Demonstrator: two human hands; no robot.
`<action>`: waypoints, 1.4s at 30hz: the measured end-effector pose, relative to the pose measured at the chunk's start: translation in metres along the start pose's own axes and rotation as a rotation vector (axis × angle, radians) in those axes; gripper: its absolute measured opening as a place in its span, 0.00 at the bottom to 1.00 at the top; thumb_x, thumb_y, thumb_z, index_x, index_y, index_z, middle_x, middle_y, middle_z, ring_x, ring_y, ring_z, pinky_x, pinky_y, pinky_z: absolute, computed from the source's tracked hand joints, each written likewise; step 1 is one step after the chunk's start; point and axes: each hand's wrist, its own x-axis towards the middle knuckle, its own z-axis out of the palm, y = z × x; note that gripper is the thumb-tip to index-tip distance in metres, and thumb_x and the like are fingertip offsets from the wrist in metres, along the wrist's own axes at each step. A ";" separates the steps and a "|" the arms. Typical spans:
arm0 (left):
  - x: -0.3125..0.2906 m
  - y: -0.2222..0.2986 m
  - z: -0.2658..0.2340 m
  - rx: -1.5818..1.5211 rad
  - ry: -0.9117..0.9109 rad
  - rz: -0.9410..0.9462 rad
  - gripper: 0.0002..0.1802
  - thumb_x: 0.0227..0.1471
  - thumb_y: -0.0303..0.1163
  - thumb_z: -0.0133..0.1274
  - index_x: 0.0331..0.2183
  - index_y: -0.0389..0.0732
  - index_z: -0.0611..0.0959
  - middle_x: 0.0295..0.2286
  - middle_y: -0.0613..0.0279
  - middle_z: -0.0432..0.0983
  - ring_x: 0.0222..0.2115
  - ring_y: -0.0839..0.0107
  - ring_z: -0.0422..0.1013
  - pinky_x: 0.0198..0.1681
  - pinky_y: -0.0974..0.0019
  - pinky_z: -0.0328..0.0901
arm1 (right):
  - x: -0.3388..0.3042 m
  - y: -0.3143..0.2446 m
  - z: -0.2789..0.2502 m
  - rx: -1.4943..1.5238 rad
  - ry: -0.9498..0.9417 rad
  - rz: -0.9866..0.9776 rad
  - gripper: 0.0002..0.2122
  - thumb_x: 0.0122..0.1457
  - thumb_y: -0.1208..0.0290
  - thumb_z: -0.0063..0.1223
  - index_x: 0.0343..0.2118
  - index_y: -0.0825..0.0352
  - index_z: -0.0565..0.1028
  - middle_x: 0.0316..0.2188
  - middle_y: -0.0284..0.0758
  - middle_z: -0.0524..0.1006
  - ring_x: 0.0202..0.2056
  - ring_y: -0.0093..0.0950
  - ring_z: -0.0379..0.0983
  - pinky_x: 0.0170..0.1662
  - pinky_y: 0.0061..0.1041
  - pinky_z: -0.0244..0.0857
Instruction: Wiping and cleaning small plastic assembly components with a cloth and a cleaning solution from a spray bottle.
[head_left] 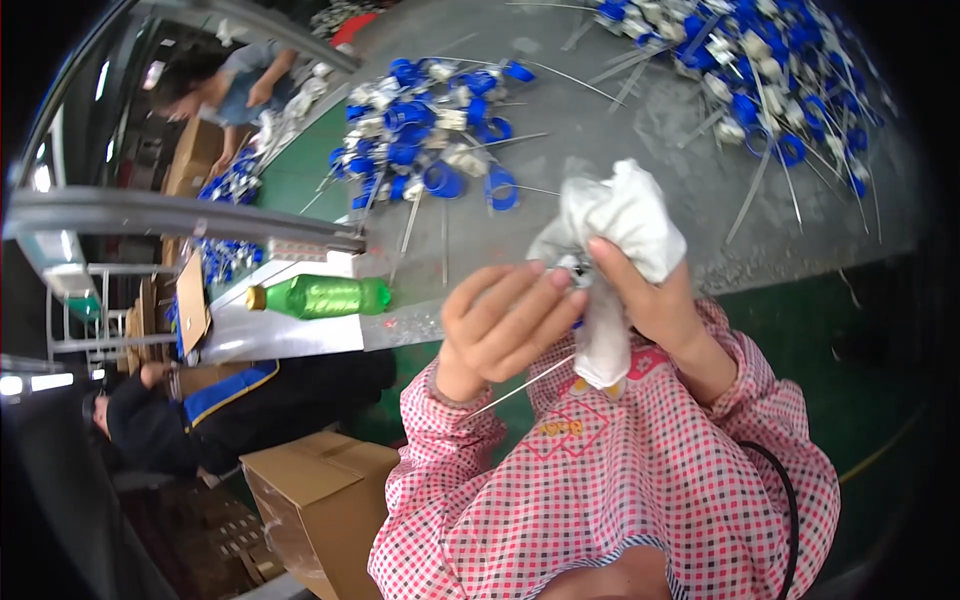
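A crumpled white cloth [630, 215] is gripped in my right hand [655, 300], its thumb pressed on the fabric and a loose end hanging below. My left hand [515, 320] is closed beside it, fingers pinched around a small part [574, 266] that is mostly hidden. A bit of blue shows beneath these fingertips. From under the left hand a thin pale strip [525, 388] slants down toward my left sleeve. Both hands are just over the near edge of the grey table, in front of my checked pink smock.
A pile of blue rings with white blocks and thin strips [420, 125] lies ahead on the grey table [590, 120]; a larger pile [745, 70] is far right. A green bottle [325, 297] lies at left. Beyond are a metal frame [190, 212], cardboard box [330, 500] and two people.
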 end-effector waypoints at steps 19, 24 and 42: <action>-0.009 0.002 0.014 0.119 0.114 -0.055 0.14 0.34 0.27 0.54 0.31 0.48 0.79 0.32 0.68 0.70 0.33 0.71 0.66 0.32 0.68 0.63 | 0.000 -0.016 -0.005 0.050 -0.005 0.069 0.10 0.49 0.74 0.49 0.34 0.69 0.67 0.31 0.36 0.70 0.34 0.28 0.67 0.38 0.23 0.59; -0.008 0.002 0.013 0.122 0.114 -0.047 0.14 0.34 0.27 0.54 0.30 0.49 0.78 0.32 0.68 0.70 0.33 0.71 0.66 0.32 0.69 0.63 | -0.003 -0.007 -0.009 0.089 -0.063 0.119 0.13 0.50 0.74 0.49 0.39 0.71 0.67 0.40 0.38 0.67 0.43 0.28 0.62 0.47 0.24 0.53; -0.002 0.007 0.010 0.078 0.132 -0.036 0.15 0.32 0.26 0.55 0.30 0.48 0.78 0.32 0.68 0.70 0.32 0.71 0.66 0.32 0.68 0.64 | -0.007 -0.011 -0.015 0.287 -0.065 0.246 0.20 0.46 0.76 0.52 0.44 0.73 0.62 0.38 0.33 0.68 0.41 0.20 0.61 0.46 0.20 0.53</action>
